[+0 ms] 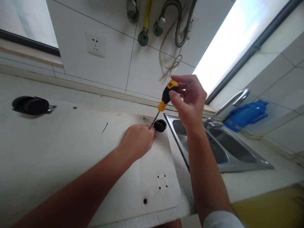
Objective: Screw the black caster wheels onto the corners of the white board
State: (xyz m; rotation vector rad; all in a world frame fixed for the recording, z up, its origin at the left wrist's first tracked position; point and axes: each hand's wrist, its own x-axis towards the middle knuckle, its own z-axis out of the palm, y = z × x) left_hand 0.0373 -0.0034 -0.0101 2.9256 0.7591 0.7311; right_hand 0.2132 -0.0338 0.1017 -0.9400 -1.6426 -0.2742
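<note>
The right hand has its fingers closed round the black-and-yellow plastic handle of a screwdriver, shaft slanting down toward seven o'clock; its tip meets the left hand, fingers curled and pressing on the pale wooden board, touching a small black caster wheel at two o'clock; a steel sink lies at three o'clock; another black caster sits at ten o'clock.

We've got a second black caster lying at the board's far left corner. Steel sink with its tap sits to the right, and there's a blue jug behind it, probably a thermos. On the tiled wall: socket, flex hoses, yellow pipe.
</note>
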